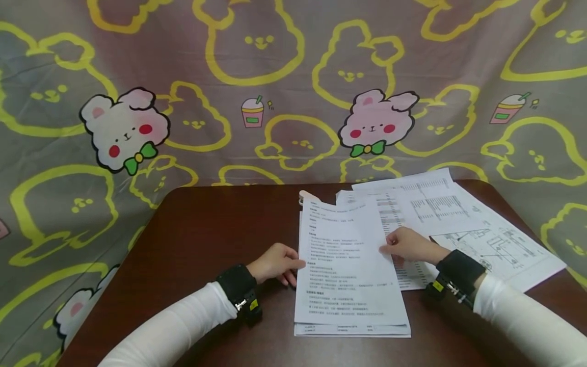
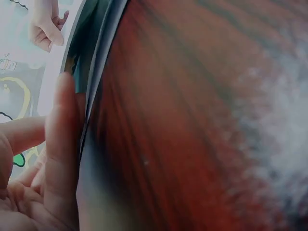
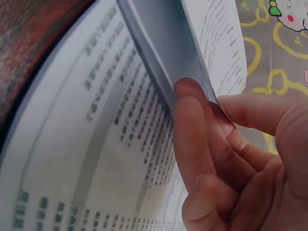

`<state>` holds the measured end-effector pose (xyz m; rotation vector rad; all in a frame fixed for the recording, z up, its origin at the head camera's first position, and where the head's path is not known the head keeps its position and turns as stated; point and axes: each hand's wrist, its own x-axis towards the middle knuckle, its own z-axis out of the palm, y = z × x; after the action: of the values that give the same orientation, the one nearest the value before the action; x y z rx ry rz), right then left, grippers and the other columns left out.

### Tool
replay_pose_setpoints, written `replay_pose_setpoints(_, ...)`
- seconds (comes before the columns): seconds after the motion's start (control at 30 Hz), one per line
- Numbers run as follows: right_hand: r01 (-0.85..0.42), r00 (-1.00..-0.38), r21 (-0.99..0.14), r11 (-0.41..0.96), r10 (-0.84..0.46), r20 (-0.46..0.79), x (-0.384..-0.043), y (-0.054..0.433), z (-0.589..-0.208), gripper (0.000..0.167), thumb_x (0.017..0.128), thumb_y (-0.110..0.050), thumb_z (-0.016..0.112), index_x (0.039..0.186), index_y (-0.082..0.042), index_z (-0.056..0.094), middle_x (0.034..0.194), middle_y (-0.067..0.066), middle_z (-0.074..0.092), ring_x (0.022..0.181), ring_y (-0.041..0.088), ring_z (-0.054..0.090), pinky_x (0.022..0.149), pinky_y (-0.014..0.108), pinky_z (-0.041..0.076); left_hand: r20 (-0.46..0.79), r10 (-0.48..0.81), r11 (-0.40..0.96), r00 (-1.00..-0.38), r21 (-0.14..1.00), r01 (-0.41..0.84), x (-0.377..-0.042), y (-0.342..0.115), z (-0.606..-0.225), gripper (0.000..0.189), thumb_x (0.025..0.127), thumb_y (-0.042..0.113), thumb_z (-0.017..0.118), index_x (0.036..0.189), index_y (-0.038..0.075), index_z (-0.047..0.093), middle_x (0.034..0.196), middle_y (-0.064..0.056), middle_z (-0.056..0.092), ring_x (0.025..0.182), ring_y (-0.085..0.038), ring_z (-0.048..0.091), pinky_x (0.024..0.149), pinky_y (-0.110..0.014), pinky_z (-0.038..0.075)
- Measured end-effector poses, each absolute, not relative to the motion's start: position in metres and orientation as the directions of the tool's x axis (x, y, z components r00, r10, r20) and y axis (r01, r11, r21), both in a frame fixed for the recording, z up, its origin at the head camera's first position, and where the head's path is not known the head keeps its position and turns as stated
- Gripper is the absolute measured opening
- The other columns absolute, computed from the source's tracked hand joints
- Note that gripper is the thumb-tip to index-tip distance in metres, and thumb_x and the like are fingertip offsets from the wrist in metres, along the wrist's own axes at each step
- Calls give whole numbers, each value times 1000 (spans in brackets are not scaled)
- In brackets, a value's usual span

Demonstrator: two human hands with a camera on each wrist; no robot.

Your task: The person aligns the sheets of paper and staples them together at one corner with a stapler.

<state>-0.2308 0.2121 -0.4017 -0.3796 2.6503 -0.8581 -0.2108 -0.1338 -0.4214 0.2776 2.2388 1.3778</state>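
A stack of printed paper sheets (image 1: 344, 255) lies in front of me, its top part raised off the sheets below. My right hand (image 1: 408, 244) pinches the raised sheets at their right edge, thumb on the printed face and fingers behind; in the right wrist view the fingers (image 3: 192, 130) reach into the gap above a lower printed sheet (image 3: 96, 130). On the opposite edge my left hand (image 1: 276, 262) pinches the paper between thumb and fingers. The left wrist view shows its finger (image 2: 62, 149) along the sheet edges, above the brown tabletop (image 2: 192, 120).
More loose printed sheets (image 1: 422, 204) overlap at the back right, including one with line drawings (image 1: 502, 250). A small pale pink object (image 1: 309, 195) pokes out behind the stack's top left corner. Behind the table (image 1: 220, 224) hangs a cartoon-patterned cloth (image 1: 293, 102).
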Motion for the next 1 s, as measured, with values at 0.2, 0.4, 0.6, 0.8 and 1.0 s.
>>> replay_pose_setpoints(0.2,-167,-906,-606,778,-363,-216,-230,213,-404,26,92,-20,66,69,-8,63,56,0,52,49,15,54,48,25,39,-349,419,531,-838,843,-85,-206,-134,-420,17,93,15,67,90,0,73,65,-9,65,44,-12,57,43,-19,46)
replay_pose_setpoints(0.4,-165,-903,-597,785,-363,-228,-228,213,-406,24,92,-20,67,71,-8,65,55,1,52,48,15,52,50,27,38,-398,420,577,-815,811,-98,-205,-134,-420,18,91,18,69,84,2,75,62,-8,65,41,-10,54,41,-17,43)
replay_pose_setpoints(0.6,-147,-899,-587,796,-355,-256,-226,213,-409,21,90,-20,69,73,-8,68,58,1,56,49,15,52,51,27,39,-438,390,632,-810,767,-111,-208,-134,-420,21,90,19,70,77,4,73,57,-6,63,40,-9,53,39,-18,43)
replay_pose_setpoints(0.8,-142,-895,-577,804,-353,-271,-224,213,-409,22,89,-23,70,72,-9,70,58,2,59,48,15,52,50,25,36,-433,365,688,-824,722,-74,-207,-131,-416,25,89,18,71,68,4,70,52,-4,60,39,-9,52,39,-19,44)
replay_pose_setpoints(1.0,-146,-898,-562,814,-347,-270,-227,213,-411,23,89,-24,71,71,-10,70,57,1,58,47,15,51,50,26,36,-432,348,711,-832,700,-66,-207,-130,-414,27,88,18,72,65,4,67,50,-4,58,38,-10,52,39,-19,43)
